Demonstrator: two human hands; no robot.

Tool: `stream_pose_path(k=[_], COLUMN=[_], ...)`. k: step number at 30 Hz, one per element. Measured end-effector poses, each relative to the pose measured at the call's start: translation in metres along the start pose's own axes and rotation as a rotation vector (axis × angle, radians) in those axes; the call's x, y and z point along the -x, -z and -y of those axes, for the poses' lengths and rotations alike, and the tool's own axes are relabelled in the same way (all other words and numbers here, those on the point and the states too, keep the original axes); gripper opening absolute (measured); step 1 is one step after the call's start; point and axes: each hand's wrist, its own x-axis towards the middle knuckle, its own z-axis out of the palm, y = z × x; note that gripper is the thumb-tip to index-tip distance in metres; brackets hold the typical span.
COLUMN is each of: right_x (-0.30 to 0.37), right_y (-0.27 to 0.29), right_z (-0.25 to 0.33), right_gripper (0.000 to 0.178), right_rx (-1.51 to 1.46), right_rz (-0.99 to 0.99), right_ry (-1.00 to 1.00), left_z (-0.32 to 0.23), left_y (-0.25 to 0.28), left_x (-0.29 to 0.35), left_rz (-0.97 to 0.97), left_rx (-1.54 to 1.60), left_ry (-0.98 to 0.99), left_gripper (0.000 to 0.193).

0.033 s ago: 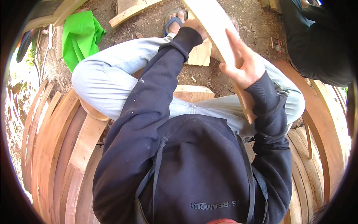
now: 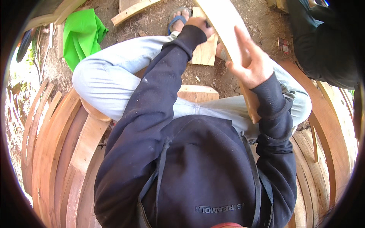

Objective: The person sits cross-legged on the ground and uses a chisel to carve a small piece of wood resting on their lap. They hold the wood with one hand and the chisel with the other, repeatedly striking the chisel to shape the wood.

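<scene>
A long, pale, curved wooden board (image 2: 224, 26) slants across my lap, its lower end lying by my right forearm and its upper end passing out of the picture. My right hand (image 2: 255, 68) grips it around the middle, with the thumb on the near left edge and the fingers stretched along the right side. My left hand (image 2: 202, 26) is closed beside the board's left edge, farther up. Its fingers are partly hidden, and I cannot make out what is in them. A flat wood offcut (image 2: 204, 53) lies on the ground under that hand.
Another wood block (image 2: 197, 93) is between my legs. Curved planks (image 2: 57, 144) are stacked at my left, and more planks (image 2: 330, 152) at my right. A green cloth (image 2: 81, 36) lies at the far left. Another person's dark-clothed leg (image 2: 323, 49) is at the far right.
The board has shifted slightly to the right, and my right hand with it. More of my left hand and of the offcut below now shows.
</scene>
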Motion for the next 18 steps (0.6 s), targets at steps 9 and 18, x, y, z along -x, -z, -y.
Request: stream_pose_path(k=[9,18], right_x=[-0.009,-0.008], right_y=[0.002,-0.002], right_z=[-0.01,-0.024], right_gripper=[0.079,0.096], right_rx=[0.069,0.089], right_rz=[-0.133,-0.114], right_ry=[-0.004,-0.121], left_z=[0.074,0.059], left_y=[-0.008,0.008], left_x=[-0.006,-0.007], left_rz=[-0.137,-0.087], left_rx=[1.42,1.623], left_ry=[0.83,0.536], left_gripper=[0.029,0.027])
